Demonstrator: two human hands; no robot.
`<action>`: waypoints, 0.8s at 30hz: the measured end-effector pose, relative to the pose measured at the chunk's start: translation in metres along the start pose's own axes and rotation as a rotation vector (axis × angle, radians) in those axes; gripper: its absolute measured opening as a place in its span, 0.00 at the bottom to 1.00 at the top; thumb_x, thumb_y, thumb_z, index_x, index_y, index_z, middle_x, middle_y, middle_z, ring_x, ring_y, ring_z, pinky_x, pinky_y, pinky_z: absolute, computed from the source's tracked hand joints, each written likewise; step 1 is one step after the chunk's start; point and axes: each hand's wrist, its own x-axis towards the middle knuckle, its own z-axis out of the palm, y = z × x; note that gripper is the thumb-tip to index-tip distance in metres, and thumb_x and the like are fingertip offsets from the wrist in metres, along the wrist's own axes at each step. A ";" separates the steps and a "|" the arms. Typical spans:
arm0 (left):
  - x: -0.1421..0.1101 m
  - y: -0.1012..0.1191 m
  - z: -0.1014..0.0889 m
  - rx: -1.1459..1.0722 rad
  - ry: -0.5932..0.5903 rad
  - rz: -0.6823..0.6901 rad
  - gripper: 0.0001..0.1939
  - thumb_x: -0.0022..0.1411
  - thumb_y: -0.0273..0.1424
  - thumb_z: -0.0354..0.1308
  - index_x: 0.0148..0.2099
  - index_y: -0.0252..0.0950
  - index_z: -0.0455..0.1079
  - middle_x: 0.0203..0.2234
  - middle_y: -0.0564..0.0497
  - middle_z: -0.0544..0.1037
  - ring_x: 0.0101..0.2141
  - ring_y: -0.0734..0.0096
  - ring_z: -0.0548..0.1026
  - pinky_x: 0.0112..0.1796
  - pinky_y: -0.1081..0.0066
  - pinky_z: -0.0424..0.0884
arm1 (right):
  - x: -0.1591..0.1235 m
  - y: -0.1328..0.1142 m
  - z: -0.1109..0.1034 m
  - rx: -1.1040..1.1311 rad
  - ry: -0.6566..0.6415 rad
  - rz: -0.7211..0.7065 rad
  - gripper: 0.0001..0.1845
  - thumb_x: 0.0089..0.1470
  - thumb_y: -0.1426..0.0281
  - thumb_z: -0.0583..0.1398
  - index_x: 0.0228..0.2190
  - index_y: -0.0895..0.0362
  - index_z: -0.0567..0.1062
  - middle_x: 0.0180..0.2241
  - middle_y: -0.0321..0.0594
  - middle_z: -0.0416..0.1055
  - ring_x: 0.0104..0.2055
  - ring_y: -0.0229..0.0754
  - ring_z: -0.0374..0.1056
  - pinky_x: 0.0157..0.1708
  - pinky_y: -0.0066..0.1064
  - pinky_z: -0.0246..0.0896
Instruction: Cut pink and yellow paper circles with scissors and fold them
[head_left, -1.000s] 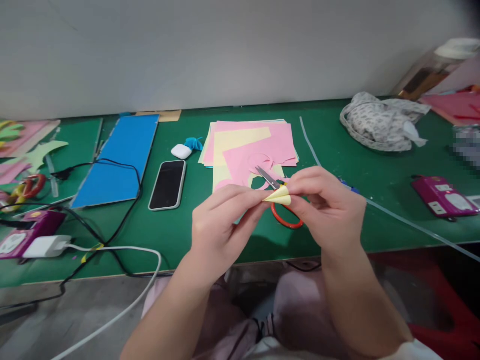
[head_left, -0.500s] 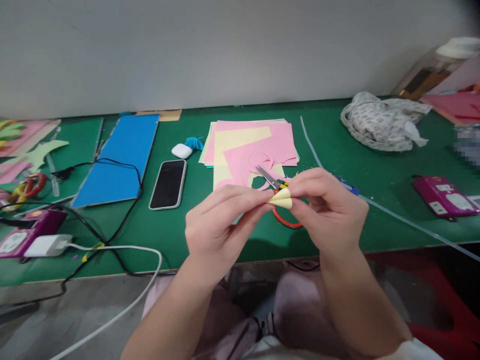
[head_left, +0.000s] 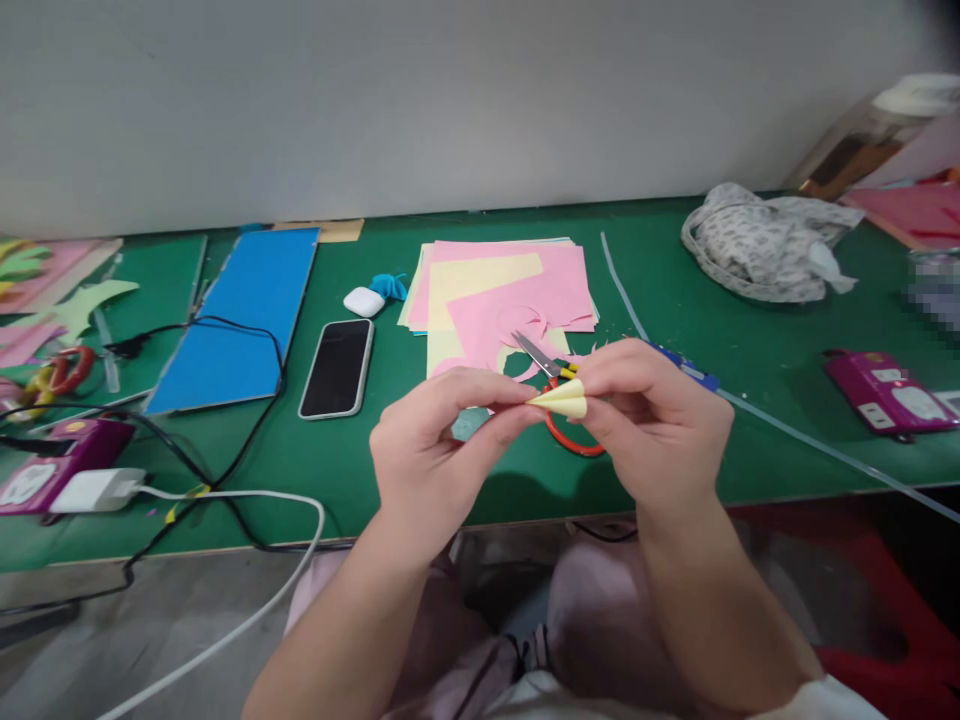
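Between my two hands is a small piece of pale yellow paper, rolled into a cone. Its narrow tip points left, pinched between the thumb and forefinger of my left hand. The fingers of my right hand grip the wider end. Just behind the cone, a pair of scissors with orange-red handles lies on the table, blades pointing away and to the left; the hands and the cone partly hide it. Cut pink paper lies under the blades, on a stack of pink and yellow sheets.
On the left are a phone, a white earbud case, a blue board and tangled cables. A patterned cloth bundle, a clear plastic strip and a purple power socket lie to the right.
My left fingers have slid toward the cone's tip, so more of the yellow paper shows and its point looks sharper. Things on the table stay put.
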 end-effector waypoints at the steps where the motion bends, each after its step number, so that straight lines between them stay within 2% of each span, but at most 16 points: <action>1: 0.000 -0.001 0.000 -0.005 0.000 0.008 0.09 0.57 0.22 0.69 0.39 0.40 0.79 0.31 0.54 0.83 0.32 0.74 0.79 0.34 0.75 0.75 | 0.000 0.000 0.000 0.003 0.000 -0.003 0.11 0.53 0.81 0.65 0.33 0.52 0.79 0.30 0.33 0.77 0.33 0.39 0.71 0.30 0.31 0.67; 6: 0.002 -0.002 -0.001 -0.037 -0.037 0.052 0.10 0.57 0.20 0.68 0.39 0.40 0.78 0.29 0.54 0.82 0.31 0.73 0.77 0.33 0.74 0.74 | 0.000 -0.001 -0.001 -0.017 0.009 0.007 0.09 0.54 0.79 0.66 0.32 0.52 0.80 0.29 0.34 0.77 0.32 0.40 0.72 0.29 0.32 0.68; 13: 0.003 -0.001 -0.001 -0.022 -0.045 0.093 0.10 0.57 0.20 0.68 0.38 0.39 0.78 0.29 0.54 0.81 0.31 0.75 0.77 0.33 0.74 0.73 | 0.001 -0.002 -0.001 0.032 0.000 0.002 0.11 0.53 0.81 0.65 0.32 0.52 0.80 0.29 0.34 0.77 0.31 0.39 0.71 0.29 0.31 0.68; 16: 0.003 -0.001 -0.002 -0.009 -0.049 0.063 0.08 0.57 0.22 0.69 0.37 0.39 0.78 0.28 0.54 0.82 0.29 0.75 0.78 0.31 0.75 0.74 | 0.001 -0.001 -0.003 0.006 -0.006 -0.014 0.10 0.54 0.80 0.65 0.33 0.51 0.80 0.29 0.34 0.77 0.31 0.39 0.72 0.29 0.31 0.68; 19: 0.004 -0.002 -0.004 -0.127 -0.061 -0.167 0.02 0.60 0.31 0.68 0.37 0.39 0.78 0.25 0.54 0.81 0.24 0.75 0.78 0.27 0.76 0.75 | 0.000 -0.001 -0.005 -0.103 0.038 -0.115 0.10 0.54 0.78 0.66 0.35 0.50 0.80 0.30 0.34 0.77 0.31 0.39 0.73 0.29 0.31 0.69; 22: 0.008 -0.003 -0.006 -0.415 -0.116 -0.454 0.11 0.66 0.41 0.61 0.39 0.39 0.78 0.22 0.53 0.81 0.21 0.73 0.79 0.25 0.75 0.77 | -0.001 -0.001 -0.008 -0.269 0.046 -0.251 0.10 0.54 0.78 0.67 0.36 0.51 0.81 0.31 0.37 0.78 0.31 0.39 0.73 0.29 0.31 0.69; 24: 0.011 -0.004 -0.005 -0.554 -0.170 -0.587 0.10 0.65 0.40 0.63 0.39 0.39 0.78 0.22 0.53 0.81 0.22 0.73 0.80 0.25 0.76 0.78 | -0.001 -0.001 -0.009 -0.346 0.010 -0.321 0.10 0.54 0.78 0.67 0.36 0.52 0.82 0.30 0.37 0.77 0.30 0.39 0.73 0.28 0.30 0.69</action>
